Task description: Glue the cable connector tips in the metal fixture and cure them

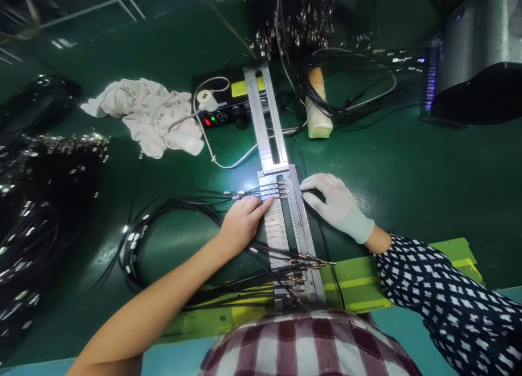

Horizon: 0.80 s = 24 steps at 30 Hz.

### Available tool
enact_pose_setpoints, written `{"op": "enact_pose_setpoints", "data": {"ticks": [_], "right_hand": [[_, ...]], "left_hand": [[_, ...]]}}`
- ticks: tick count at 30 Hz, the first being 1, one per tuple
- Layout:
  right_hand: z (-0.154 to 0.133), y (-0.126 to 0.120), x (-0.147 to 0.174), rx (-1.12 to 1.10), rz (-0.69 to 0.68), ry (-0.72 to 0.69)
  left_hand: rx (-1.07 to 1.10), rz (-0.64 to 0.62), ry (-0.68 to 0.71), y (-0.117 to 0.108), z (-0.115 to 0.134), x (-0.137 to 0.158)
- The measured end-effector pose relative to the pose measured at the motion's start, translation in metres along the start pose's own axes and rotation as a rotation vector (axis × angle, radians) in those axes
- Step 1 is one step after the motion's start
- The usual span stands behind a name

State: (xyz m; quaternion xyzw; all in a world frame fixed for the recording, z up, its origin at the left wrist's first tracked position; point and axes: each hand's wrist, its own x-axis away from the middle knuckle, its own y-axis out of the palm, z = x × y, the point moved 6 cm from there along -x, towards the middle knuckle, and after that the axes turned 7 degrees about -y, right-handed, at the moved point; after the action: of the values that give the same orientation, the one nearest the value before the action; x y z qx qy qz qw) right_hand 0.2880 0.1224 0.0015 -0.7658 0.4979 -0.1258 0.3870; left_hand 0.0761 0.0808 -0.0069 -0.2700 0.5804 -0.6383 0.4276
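My left hand (244, 223) is bare and lies over the left side of a long metal fixture (281, 229) with a row of narrow slots. Its fingers are closed down on thin black cables (248, 191), and one fingertip presses near a slot. Several cable ends with small copper-coloured tips (283, 189) sit side by side across the fixture there. In a white glove, my right hand (336, 204) rests at the fixture's right edge, thumb and forefinger slightly apart, nothing visible between them. More cable ends (304, 262) lie across the fixture's near end.
A black control box (228, 115) with red and green lights stands behind, beside a crumpled white cloth (150, 112). A wrapped block (319, 104) lies under cables at the back. Cable bundles (36, 213) fill the left; a grey machine (481, 55) stands far right.
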Motion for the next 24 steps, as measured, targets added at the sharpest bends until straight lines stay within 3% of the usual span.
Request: {"op": "enact_pose_setpoints", "data": {"ticks": [4,8,12,16,18,20,24], "right_hand": [[0.001,0.000,0.000,0.022,0.021,-0.021],[0.001,0.001,0.001,0.026,0.022,-0.044],[0.003,0.001,0.002,0.048,0.030,-0.034],[0.005,0.002,0.002,0.066,0.040,-0.044],[0.005,0.002,0.002,0.072,0.038,-0.056],[0.005,0.002,0.002,0.077,0.036,-0.062],[0.006,0.003,0.001,0.074,0.040,-0.059]], "left_hand": [[0.125,-0.070,-0.047,-0.012,-0.003,0.002],[0.317,-0.246,-0.006,-0.037,-0.011,0.032],[-0.035,-0.268,0.102,-0.042,-0.020,0.066],[-0.254,-0.210,0.232,-0.042,-0.017,0.073],[-0.277,-0.173,0.277,-0.060,-0.012,0.072],[-0.279,-0.114,0.273,-0.091,-0.010,0.073],[-0.323,-0.012,0.167,-0.149,-0.023,0.083]]}}
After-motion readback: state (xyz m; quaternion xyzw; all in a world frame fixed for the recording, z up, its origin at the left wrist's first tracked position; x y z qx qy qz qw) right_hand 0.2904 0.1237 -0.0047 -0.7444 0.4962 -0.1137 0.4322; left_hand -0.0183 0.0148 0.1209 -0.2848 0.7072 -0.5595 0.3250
